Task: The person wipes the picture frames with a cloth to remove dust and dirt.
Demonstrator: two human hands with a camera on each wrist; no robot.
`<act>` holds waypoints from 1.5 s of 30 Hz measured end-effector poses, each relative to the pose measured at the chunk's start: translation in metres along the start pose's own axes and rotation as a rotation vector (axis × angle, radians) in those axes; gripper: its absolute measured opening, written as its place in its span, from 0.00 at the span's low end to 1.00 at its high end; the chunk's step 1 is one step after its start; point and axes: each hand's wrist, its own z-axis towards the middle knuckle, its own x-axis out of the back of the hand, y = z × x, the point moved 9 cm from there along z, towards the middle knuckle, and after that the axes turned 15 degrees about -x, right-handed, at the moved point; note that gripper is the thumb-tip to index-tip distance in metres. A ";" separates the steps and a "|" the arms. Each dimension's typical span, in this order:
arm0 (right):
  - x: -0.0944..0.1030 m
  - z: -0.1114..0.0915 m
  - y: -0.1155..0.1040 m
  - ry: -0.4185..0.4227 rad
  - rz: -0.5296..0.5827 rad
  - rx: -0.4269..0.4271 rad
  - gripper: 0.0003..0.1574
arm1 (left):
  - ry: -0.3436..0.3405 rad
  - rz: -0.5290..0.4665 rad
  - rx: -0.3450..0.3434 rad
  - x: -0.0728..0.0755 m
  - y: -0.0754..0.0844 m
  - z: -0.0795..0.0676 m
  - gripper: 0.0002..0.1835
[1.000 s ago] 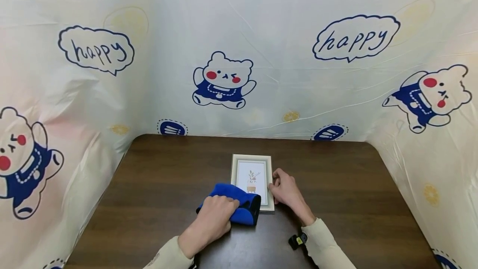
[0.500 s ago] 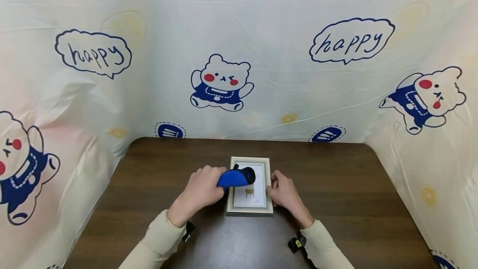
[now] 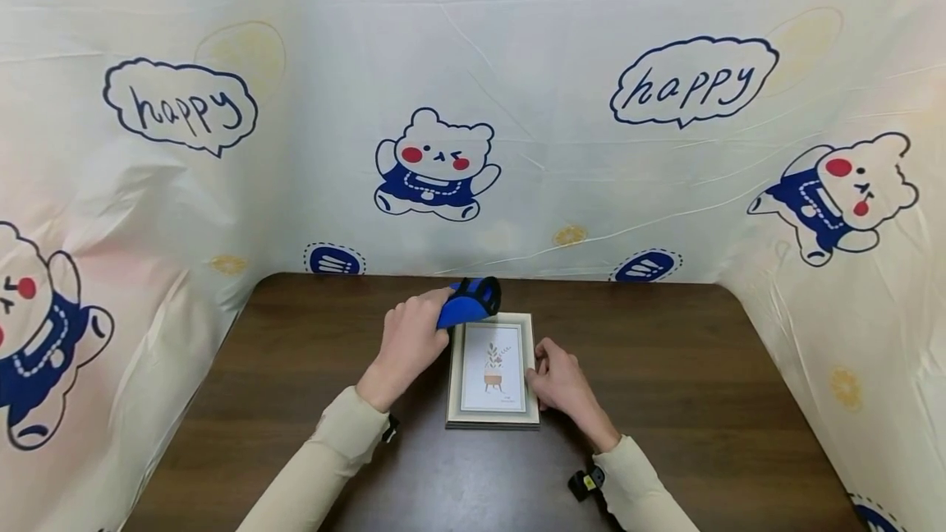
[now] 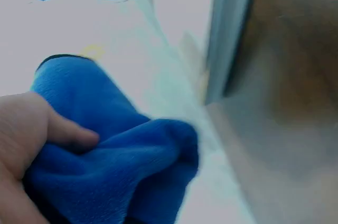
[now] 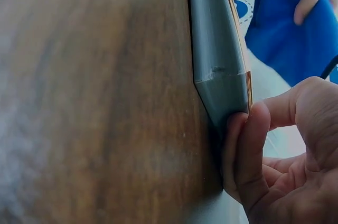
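Both are curled: left hand (image 3: 411, 337) grips blue cloth (image 3: 469, 309), right hand (image 3: 562, 380) pinches picture frame (image 3: 493, 368), probably best braced for gentle wiping

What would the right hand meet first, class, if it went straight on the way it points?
The picture frame: the right hand is touching its right side, so going straight on would likely push against it.

The frame (image 3: 493, 369) lies on the surface (image 3: 650, 351). The left hand (image 3: 414, 333), on its left, holds the cloth (image 3: 467, 309) at the frame's far left corner; the right hand (image 3: 559, 376) touches its right edge. The curtain (image 3: 562, 48) hangs behind and on both sides.
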 end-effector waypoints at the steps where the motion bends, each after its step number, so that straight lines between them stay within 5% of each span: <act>1: 0.000 0.000 0.000 0.000 -0.001 0.000 0.15 | 0.015 0.035 -0.027 -0.005 0.001 0.001 0.28; 4: 0.001 0.000 0.000 -0.003 -0.001 -0.005 0.15 | 0.020 0.146 -0.119 -0.023 0.008 0.002 0.28; 8: 0.000 0.001 0.001 -0.007 0.004 -0.013 0.16 | -0.069 0.270 -0.212 -0.051 0.017 0.000 0.23; 15: -0.001 0.001 0.001 -0.015 0.010 -0.015 0.17 | -0.279 0.274 -0.202 -0.086 0.014 -0.016 0.24; 26: 0.001 0.001 -0.001 -0.009 0.011 -0.023 0.17 | -0.395 0.262 -0.223 -0.087 0.020 -0.022 0.21; 45: 0.001 0.002 0.001 0.002 0.009 0.003 0.15 | -0.394 0.200 -0.240 -0.076 0.034 -0.037 0.19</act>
